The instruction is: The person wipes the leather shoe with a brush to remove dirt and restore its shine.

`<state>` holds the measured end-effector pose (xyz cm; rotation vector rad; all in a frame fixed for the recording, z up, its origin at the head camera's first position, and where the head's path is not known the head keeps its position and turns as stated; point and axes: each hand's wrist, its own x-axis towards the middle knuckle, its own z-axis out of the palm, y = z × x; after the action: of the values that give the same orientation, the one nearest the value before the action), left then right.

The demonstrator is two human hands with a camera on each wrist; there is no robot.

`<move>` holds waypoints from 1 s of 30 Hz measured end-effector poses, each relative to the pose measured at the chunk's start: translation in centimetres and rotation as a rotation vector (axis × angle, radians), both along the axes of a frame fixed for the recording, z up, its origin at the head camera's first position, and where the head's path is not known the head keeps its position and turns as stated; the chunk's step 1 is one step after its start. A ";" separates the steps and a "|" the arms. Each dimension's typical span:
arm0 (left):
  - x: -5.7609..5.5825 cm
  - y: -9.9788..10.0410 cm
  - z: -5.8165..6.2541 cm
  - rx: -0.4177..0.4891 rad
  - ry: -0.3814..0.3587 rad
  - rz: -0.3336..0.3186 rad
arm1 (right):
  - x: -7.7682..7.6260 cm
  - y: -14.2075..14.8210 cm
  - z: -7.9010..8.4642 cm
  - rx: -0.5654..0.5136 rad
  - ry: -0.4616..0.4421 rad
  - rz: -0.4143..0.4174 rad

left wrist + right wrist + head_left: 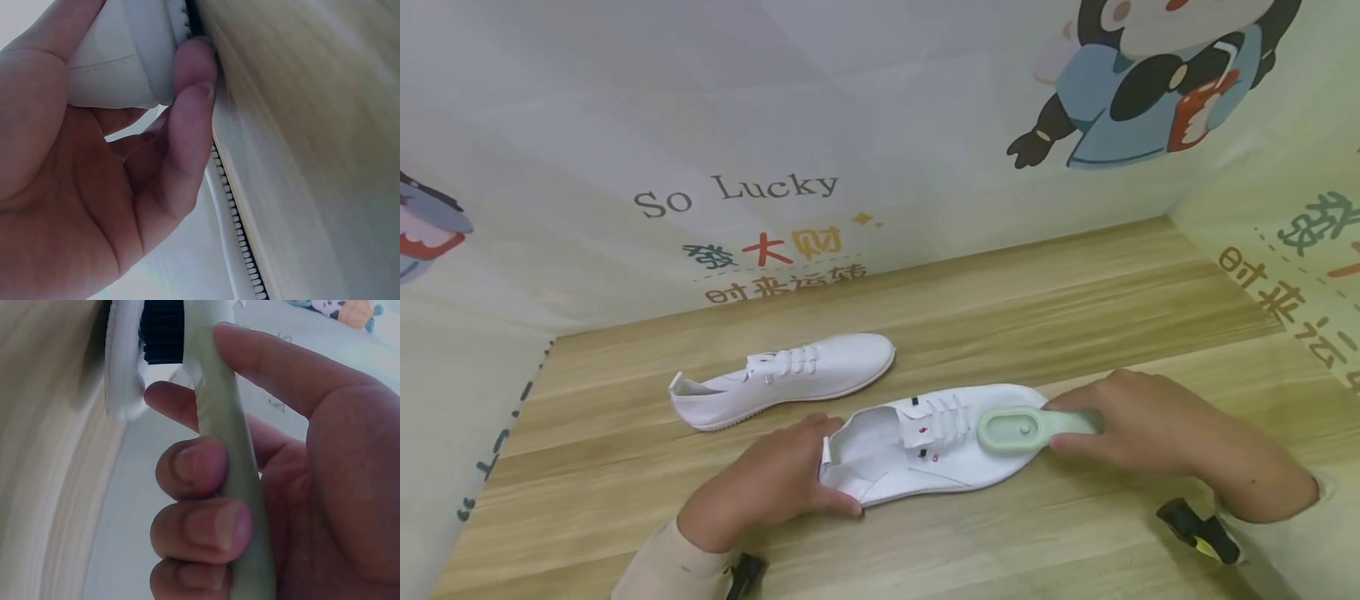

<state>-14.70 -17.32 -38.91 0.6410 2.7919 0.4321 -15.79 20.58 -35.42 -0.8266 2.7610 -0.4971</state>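
A white lace-up shoe (pixel 880 471) lies on the wooden surface, its toe to the right in the head view. My left hand (pixel 782 475) grips it by the heel; in the left wrist view the thumb and fingers curl round the heel (pixel 106 75). My right hand (pixel 1142 425) holds a pale green shoe brush (pixel 1013 429), with fingers wrapped round the handle (pixel 231 431). Over the toe area sits the brush head, and its dark bristles (pixel 164 331) face the shoe. The head view hides the bristles.
Behind the gripped shoe lies a second white shoe (pixel 820 371), also pointing right. A printed cloth backdrop (pixel 925 192) with cartoon figures and lettering rises behind the wood-grain surface (pixel 1045 308) and along both sides.
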 end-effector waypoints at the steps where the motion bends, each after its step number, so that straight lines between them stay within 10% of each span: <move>1: 0.0 0.0 0.0 -0.002 0.002 0.001 | -0.1 0.2 0.2 0.016 -0.010 -0.020; 17: 0.0 0.0 0.2 -0.010 0.001 0.007 | -1.1 1.9 0.8 0.012 0.126 -0.113; 30: 0.0 0.1 0.4 -0.011 0.005 0.020 | -0.9 2.0 1.0 0.034 -0.049 -0.093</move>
<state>-14.73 -17.20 -38.56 0.6129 2.8059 0.4198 -16.66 22.59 -34.42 -0.6721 2.7648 -0.4791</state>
